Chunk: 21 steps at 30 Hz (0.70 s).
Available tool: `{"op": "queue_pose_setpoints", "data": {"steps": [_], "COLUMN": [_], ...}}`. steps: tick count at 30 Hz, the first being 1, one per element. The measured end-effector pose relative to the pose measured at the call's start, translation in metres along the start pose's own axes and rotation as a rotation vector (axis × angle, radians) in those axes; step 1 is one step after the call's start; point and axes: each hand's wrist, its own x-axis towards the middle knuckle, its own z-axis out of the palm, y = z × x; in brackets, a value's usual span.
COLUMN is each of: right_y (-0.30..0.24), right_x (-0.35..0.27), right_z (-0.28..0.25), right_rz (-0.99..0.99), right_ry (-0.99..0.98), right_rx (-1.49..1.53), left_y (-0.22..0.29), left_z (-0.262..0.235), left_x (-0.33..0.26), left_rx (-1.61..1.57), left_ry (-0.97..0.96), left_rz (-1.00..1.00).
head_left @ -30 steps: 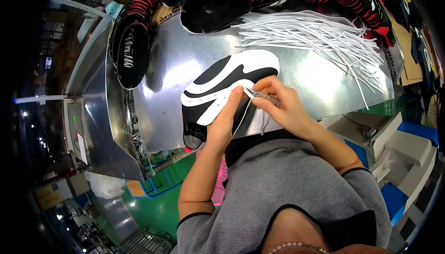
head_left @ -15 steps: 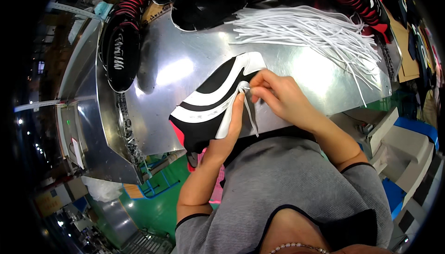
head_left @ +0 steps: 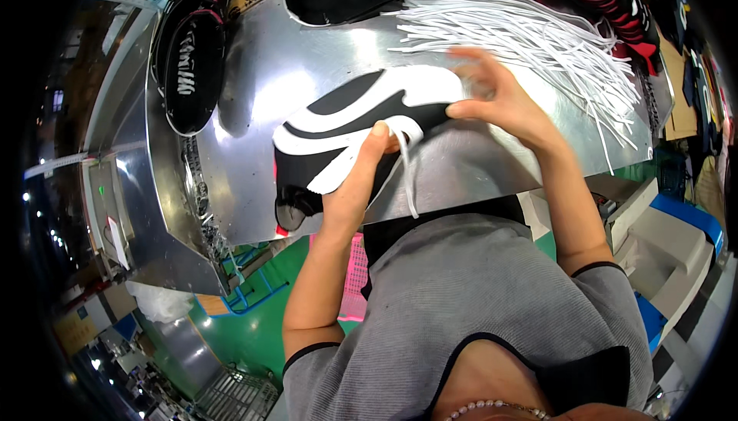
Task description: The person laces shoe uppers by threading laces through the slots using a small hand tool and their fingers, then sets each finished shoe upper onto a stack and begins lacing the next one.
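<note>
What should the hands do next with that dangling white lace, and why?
Maybe the right grip should pinch the low end of the white lace. That end hangs free, the right grip looks open beside the shoe, and the left grip holds the shoe.

The premises are a workshop, consistent with shoe production. Evidence: a sheet-metal workbench (head_left: pixel 250 167) carries long rows of nested black-and-red shoe uppers (head_left: pixel 603 7) and a loose bundle of white laces (head_left: pixel 515 44); one black-and-white upper (head_left: pixel 327 117) is being worked by hand. Past the bench edge, a green floor (head_left: pixel 250 340) and a metal wire basket (head_left: pixel 242 396) are observed.
</note>
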Motion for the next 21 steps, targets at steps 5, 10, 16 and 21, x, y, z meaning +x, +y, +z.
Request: {"op": "queue_pose_setpoints", "data": {"steps": [5, 10, 16, 21], "right_y": [0.002, 0.021, 0.011, 0.023], "right_x": [0.020, 0.035, -0.018, -0.045], "right_z": [0.029, 0.023, 0.046, 0.058], "right_rz": [0.055, 0.173, 0.186, 0.141], "right_ry": [0.085, 0.173, -0.181, -0.430], "right_rx": [0.265, 0.285, 0.063, 0.149], "left_y": [-0.020, 0.006, 0.006, 0.033], "left_z": [-0.034, -0.035, -0.022, -0.020], "left_x": [0.021, 0.005, -0.007, -0.001], "left_rx": [0.322, 0.772, 0.911, 0.863], "left_ry": [-0.120, -0.347, -0.104, -0.044], "left_rz": [-0.099, 0.218, 0.380, 0.499]}}
